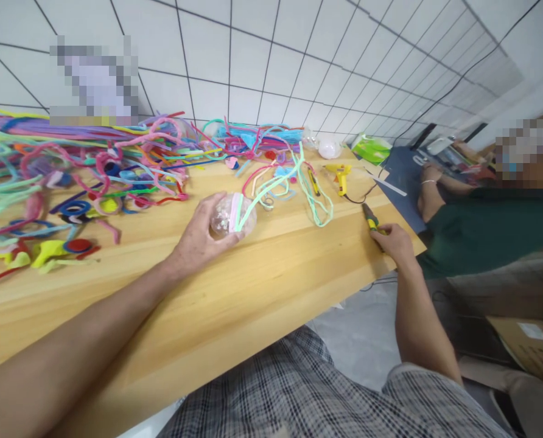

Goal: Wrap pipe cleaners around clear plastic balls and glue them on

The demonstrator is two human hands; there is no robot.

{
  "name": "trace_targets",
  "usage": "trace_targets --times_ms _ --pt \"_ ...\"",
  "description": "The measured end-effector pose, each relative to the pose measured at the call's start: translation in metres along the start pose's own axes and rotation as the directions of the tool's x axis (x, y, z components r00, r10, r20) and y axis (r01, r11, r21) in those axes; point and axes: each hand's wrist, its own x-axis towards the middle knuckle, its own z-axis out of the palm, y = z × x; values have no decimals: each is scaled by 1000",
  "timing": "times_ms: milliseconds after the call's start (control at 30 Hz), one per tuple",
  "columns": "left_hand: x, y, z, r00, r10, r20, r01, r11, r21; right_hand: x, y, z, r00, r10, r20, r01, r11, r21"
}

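My left hand [203,234] is closed round a clear plastic ball [222,216] above the wooden table. Sparkly bits show inside the ball, and a pale pink and mint-green band of pipe cleaners [237,213] crosses it. Long mint-green pipe cleaners [276,180] trail from the band to the right and loop on the tabletop. At the table's right end, my right hand [395,243] grips a pair of pliers [370,220] by yellow-and-green handles, the dark jaws pointing away from me. Its fingers partly hide the handles.
Tangled coloured pipe cleaners [129,158] cover the table's left and back. A yellow glue gun [341,176], a yellow cutter [314,181] and a white ball [330,148] lie toward the right. A green packet [371,148] is behind. Another person's arm [431,188] is at far right.
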Motion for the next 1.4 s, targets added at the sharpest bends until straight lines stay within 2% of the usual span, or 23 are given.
trace_targets --times_ms 167,300,367,433,467,500,567,600,667,700,733,833,933,1033,1233,1400 --pt "0 3 -1 1000 8 7 -8 1000 0 3 7 -11 999 53 -6 -53 998 -19" --pt "-1 4 0 1000 11 -12 -11 1000 -2 16 -9 -21 999 41 -26 -42 999 -35" --pt "-1 6 0 1000 -3 7 4 1000 -14 5 -30 -25 999 -36 -27 35 999 -34" --pt "-1 7 0 999 -12 32 13 1000 -28 -24 -62 -25 975 -219 41 217 975 38" --pt "0 7 0 999 -13 33 14 999 -33 -44 -83 -25 899 -425 103 404 898 176" --pt "0 7 0 999 -10 33 11 999 -36 -66 -106 -24 787 -602 135 536 775 336" --pt "0 7 -1 1000 4 26 -3 999 -46 -108 -160 -20 581 -806 115 619 529 580" --pt "1 7 -1 1000 14 26 -13 998 -53 -126 -188 -17 514 -854 81 616 433 658" --pt "1 7 -1 999 31 29 -29 997 -74 -151 -237 -9 440 -897 38 572 313 759" --pt "1 8 -1 999 39 30 -36 996 -85 -158 -258 -5 433 -900 39 528 289 798" --pt "1 8 0 999 45 31 -41 995 -93 -162 -274 1 453 -890 53 476 292 830" --pt "2 10 1 998 60 23 -57 993 -104 -162 -300 16 494 -865 82 373 297 879" --pt "3 10 2 997 74 13 -72 992 -104 -155 -305 27 503 -861 72 340 274 899" --pt "4 10 2 997 80 17 -78 993 -91 -149 -305 33 516 -856 43 360 261 896" --pt "4 12 0 992 118 32 -115 989 -92 -144 -307 33 513 -858 3 400 242 884" --pt "4 12 -2 993 94 72 -87 992 -94 -147 -307 30 515 -857 -13 412 235 880"
